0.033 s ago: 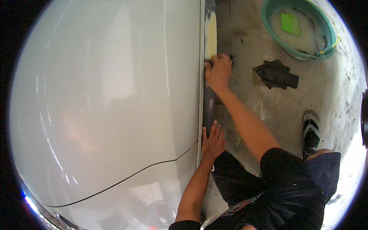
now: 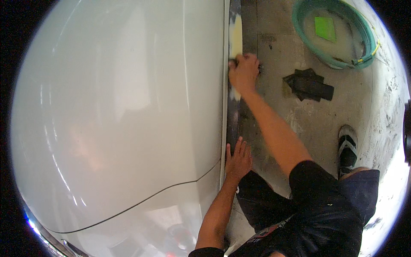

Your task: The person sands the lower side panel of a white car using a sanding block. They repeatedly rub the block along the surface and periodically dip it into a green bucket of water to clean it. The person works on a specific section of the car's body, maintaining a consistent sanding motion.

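My right hand (image 2: 245,73) is closed over a dark flat pad, mostly hidden beneath the fingers, with a dark edge (image 2: 259,68) showing beside them. It presses the pad on the dark sill (image 2: 233,122) along the lower edge of a white car body (image 2: 128,107). A cream-coloured filler patch (image 2: 236,40) runs along the sill just beyond that hand, and pale smears show on its near side. Closer to me, my left hand (image 2: 239,160) rests on the same sill, its fingers outstretched and holding nothing.
On the concrete floor (image 2: 274,115) to the right lies a pile of black rectangular sheets (image 2: 308,85). Farther off stands a round green basin (image 2: 302,36) containing cloudy water and a bright green flat piece (image 2: 325,28). My sandalled foot (image 2: 347,145) is at the right.
My right hand has slid slightly farther away along the sill, uncovering more of the pale smears on its near side. My left hand stays in place.
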Demonstrator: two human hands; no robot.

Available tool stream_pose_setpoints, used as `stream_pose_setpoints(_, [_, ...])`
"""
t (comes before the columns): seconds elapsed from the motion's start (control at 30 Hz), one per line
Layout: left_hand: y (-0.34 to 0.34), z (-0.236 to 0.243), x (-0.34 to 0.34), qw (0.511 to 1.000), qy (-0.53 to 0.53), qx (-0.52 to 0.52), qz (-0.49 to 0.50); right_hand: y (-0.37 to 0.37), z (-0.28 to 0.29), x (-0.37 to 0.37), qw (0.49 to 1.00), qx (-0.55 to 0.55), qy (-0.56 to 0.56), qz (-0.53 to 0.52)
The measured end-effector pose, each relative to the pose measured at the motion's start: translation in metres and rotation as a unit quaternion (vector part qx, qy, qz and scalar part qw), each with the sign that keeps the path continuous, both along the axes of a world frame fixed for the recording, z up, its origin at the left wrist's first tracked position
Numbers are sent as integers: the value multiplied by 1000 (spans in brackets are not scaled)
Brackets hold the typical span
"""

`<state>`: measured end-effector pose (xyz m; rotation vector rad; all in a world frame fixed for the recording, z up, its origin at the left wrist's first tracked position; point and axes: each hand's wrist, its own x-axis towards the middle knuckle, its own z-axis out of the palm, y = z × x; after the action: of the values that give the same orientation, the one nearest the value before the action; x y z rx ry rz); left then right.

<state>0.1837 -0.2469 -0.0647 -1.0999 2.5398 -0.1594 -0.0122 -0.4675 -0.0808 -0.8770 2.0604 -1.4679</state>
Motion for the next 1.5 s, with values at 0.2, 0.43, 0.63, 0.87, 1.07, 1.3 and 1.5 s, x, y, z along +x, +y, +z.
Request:
stream_pose_setpoints(0.2, [-1, -4, 1, 999, -20, -30, -29, -150, 20, -125, 994, 101, -16, 42])
stream_pose_setpoints(0.43, [-5, 3, 3, 1000, -4, 2, -19, -107, 21, -103, 991, 91, -68, 64])
stream_pose_setpoints(0.63, [-7, 6, -1, 997, -53, 43, 35, 53, 29, 11, 991, 50, -61, 108])
stream_pose_setpoints(0.87, [-9, 13, -11, 994, -68, 57, 64, 86, 1, -25, 970, 36, -145, 193])
stream_pose_setpoints(1.07, [-13, 17, -4, 999, 32, 20, -4, -35, 29, -252, 968, -62, 196, 141])
stream_pose_setpoints(1.3, [-14, 12, -1, 995, 102, 15, 14, 54, 49, -302, 844, 48, 285, 451])
stream_pose_setpoints(1.5, [-13, 2, 8, 998, 35, 31, 48, 135, -45, -242, 688, 233, 418, 545])
